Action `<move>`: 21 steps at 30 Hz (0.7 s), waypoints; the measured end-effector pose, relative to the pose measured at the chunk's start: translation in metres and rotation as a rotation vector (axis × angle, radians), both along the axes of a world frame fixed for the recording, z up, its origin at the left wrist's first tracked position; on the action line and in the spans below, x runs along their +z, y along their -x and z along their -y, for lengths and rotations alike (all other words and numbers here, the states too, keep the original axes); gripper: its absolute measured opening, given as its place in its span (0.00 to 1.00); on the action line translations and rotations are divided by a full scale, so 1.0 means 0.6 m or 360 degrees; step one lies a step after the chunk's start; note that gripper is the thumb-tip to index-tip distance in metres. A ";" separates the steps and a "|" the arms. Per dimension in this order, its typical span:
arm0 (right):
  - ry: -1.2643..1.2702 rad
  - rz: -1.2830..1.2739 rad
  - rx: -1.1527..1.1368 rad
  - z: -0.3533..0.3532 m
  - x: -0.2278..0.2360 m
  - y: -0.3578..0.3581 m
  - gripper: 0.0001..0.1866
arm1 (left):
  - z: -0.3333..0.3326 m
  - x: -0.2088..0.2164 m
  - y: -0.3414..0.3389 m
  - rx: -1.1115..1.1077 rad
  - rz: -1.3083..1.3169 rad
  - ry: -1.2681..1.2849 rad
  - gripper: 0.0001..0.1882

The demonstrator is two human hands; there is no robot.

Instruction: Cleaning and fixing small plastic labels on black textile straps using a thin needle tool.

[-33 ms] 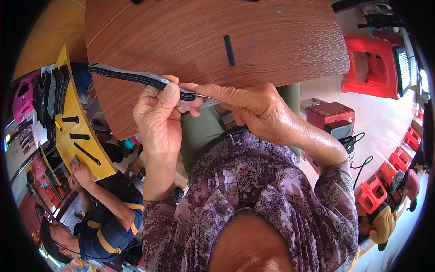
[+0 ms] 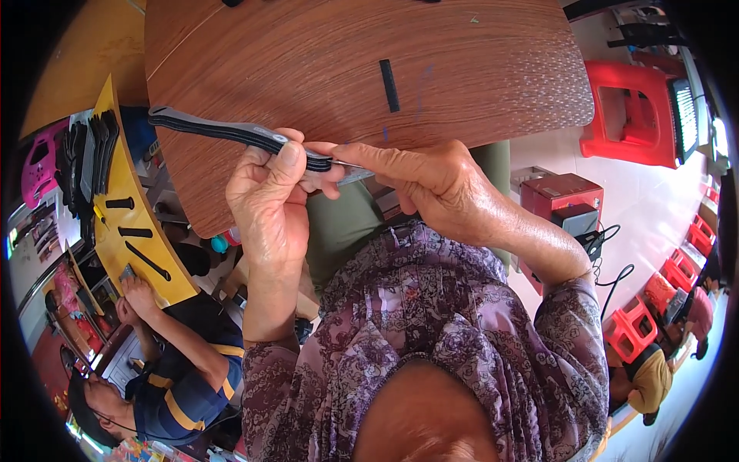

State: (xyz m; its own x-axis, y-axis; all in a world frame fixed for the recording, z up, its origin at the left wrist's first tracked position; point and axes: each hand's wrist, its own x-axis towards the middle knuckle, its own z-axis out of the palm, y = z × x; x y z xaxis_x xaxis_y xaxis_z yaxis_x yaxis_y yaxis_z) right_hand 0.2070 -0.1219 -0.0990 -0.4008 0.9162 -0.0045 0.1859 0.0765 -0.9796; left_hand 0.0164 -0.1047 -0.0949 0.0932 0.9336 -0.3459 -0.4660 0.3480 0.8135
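Observation:
My left hand (image 2: 271,200) grips a long, slightly curved strip of black and grey layers (image 2: 219,128) between thumb and fingers. Its far end reaches left over the tabletop; its near end sticks out past my thumb. My right hand (image 2: 443,185) is closed round a thin metal tool (image 2: 350,164), most of it hidden by the fingers. The index finger lies along the tool, with its tip beside the strip's near end, where the tool's point meets the layers. Both hands are at the table's near edge, above my lap.
A short black strip (image 2: 390,85) lies on the brown wooden table (image 2: 308,61). To the left, a co-worker's hands (image 2: 137,296) rest at a yellow board (image 2: 173,266) bearing several black pieces. On the right are a red stool (image 2: 627,115), a red box (image 2: 560,192) and loose black cables.

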 end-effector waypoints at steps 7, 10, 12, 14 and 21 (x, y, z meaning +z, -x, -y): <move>-0.0148 0.0295 -0.0102 0.007 -0.013 0.004 0.36 | 0.007 0.000 -0.002 0.0031 -0.0221 -0.0075 0.09; -0.0157 0.0361 0.0034 0.002 -0.002 0.004 0.36 | 0.008 -0.001 -0.002 0.0053 -0.0288 -0.0131 0.09; 0.0050 0.0379 0.0160 -0.001 0.008 0.004 0.35 | 0.009 -0.002 -0.003 0.0056 -0.0336 -0.0174 0.10; 0.0088 0.0265 0.0144 -0.001 0.003 0.007 0.34 | 0.009 -0.001 -0.006 0.0100 -0.0362 -0.0164 0.10; 0.0775 -0.0271 0.0237 -0.020 0.024 -0.005 0.25 | 0.002 -0.011 0.009 -0.0018 -0.0079 -0.0027 0.11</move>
